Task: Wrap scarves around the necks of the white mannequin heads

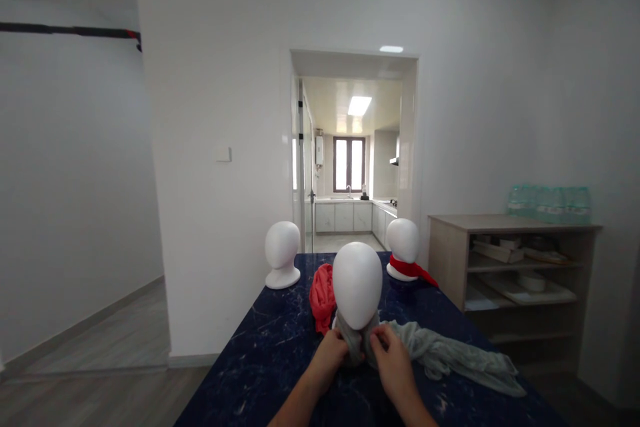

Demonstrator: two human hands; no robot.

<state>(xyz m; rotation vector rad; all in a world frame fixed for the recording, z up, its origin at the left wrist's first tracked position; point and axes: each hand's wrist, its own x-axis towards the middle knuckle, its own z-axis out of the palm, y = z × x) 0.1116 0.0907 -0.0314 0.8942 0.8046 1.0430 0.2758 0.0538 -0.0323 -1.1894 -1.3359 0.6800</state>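
A white foam mannequin head stands upright on the table, close in front of me. Around its neck lies a grey scarf, one end of which trails over the tabletop to the right. My left hand is closed on the scarf at the left of the neck. On the other side, my right hand pinches the scarf just below the head's chin. Part of the scarf between the hands is hidden by the fingers.
The dark blue marbled table also bears a bunched coral-red scarf, a bare mannequin head at left, and another mannequin head with a red scarf at right. A shelf unit with bottles stands right.
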